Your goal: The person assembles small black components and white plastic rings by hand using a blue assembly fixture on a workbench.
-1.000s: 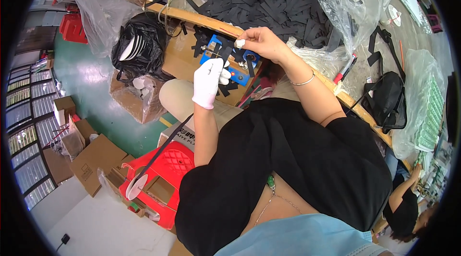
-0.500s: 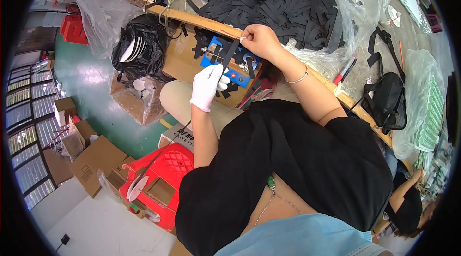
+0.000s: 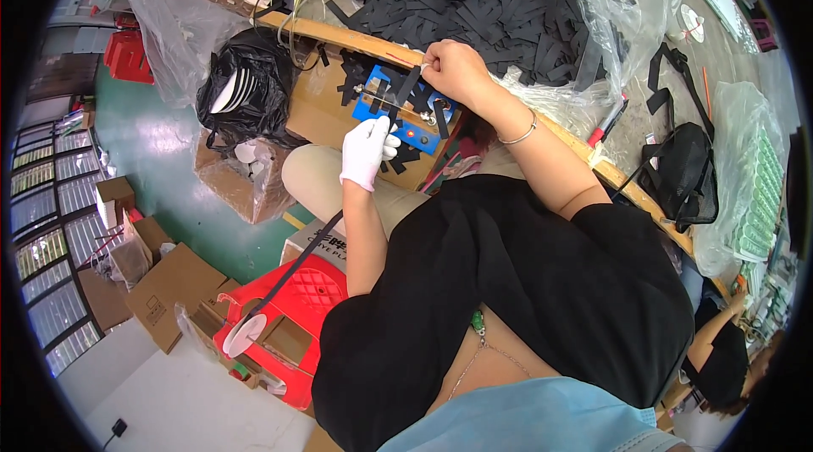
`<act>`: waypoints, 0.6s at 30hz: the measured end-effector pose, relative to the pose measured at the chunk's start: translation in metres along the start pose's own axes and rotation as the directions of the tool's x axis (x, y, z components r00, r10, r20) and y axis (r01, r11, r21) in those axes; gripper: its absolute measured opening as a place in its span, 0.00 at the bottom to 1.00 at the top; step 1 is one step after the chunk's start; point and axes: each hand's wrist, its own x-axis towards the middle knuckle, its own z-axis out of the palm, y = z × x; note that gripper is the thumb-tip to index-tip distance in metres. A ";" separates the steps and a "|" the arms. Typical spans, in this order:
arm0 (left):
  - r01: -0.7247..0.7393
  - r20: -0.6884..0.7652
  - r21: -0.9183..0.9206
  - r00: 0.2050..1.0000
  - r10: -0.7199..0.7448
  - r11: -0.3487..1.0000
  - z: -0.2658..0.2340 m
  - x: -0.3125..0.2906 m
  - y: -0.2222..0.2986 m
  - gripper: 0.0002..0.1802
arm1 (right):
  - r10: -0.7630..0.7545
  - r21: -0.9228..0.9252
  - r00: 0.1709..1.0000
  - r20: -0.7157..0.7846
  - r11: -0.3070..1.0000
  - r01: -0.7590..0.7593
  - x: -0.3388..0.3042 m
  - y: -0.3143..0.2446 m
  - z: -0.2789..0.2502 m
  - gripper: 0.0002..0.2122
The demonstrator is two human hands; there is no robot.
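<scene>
Head view: the black strap (image 3: 406, 88) lies over the blue device (image 3: 417, 137), pinched in the closed fingers of the gloved left hand (image 3: 364, 151) and, apparently, of the right hand (image 3: 460, 72). Uneven pull or a loose pinch could skew it. Its long axis slants from the left fingers away and rightward, to the right fingers.

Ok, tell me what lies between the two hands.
In the head view, a black strip runs from the left hand to the right hand, with a blue device beneath.
</scene>
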 end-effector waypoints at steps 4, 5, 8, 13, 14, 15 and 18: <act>-0.026 -0.046 0.006 0.999 0.026 1.000 -0.008 -0.009 0.002 0.17 | -0.009 0.060 1.000 0.008 0.998 0.009 0.000 0.001 -0.001 0.06; -0.024 -0.049 0.005 0.999 0.024 1.000 -0.010 -0.014 0.003 0.17 | -0.009 0.129 1.000 0.019 0.992 0.006 -0.001 0.000 -0.002 0.07; -0.182 0.043 -0.281 0.979 0.202 0.942 -0.010 -0.025 0.019 0.14 | -0.001 0.354 0.997 0.074 0.935 -0.025 -0.005 0.000 -0.007 0.06; -0.220 0.023 -0.211 0.973 0.230 0.952 0.006 -0.021 0.041 0.14 | -0.102 0.689 0.909 0.404 0.687 -0.229 -0.009 -0.004 -0.003 0.07; -0.205 0.020 -0.188 0.977 0.212 0.961 0.009 -0.020 0.043 0.14 | -0.122 0.691 0.910 0.397 0.692 -0.209 -0.011 0.000 0.001 0.06; -0.189 0.016 -0.166 0.981 0.194 0.968 0.011 -0.019 0.044 0.14 | -0.141 0.692 0.910 0.390 0.697 -0.188 -0.012 0.002 0.005 0.06; -0.174 0.026 -0.176 0.983 0.181 0.969 0.013 -0.016 0.043 0.14 | -0.094 0.724 0.928 0.360 0.656 -0.214 -0.014 0.003 0.005 0.05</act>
